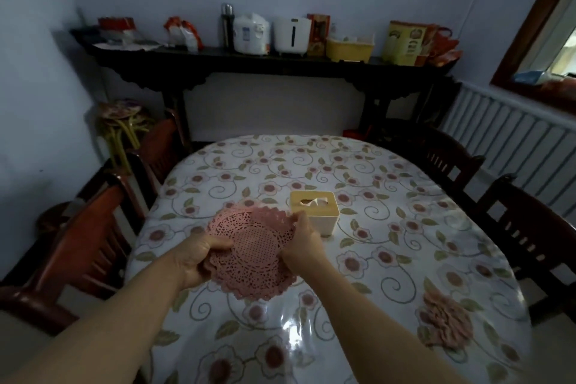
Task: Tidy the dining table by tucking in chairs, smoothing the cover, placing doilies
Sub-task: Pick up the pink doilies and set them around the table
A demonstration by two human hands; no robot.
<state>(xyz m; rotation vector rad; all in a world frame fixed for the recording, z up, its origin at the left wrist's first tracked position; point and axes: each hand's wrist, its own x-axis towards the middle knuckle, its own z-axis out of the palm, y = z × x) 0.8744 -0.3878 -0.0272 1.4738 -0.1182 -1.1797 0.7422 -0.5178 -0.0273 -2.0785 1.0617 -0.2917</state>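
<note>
Doilies (pixel 249 254): above the surface's (pixel 389 290) near-left part, between both hands.
Tissue box (pixel 318 212): on the surface, just behind the doilies.
Chairs (pixel 81 246): both sides.
Shelf (pixel 249 56): behind.

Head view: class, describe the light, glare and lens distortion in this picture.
Head view: dim overall, daylight entering only at the window; a bright glare patch on the glossy table cover near the person; wide-angle bending curves the table edge and radiator; the far shelf looks soft and murky; the hands holding the doilies stay fairly sharp.
</note>
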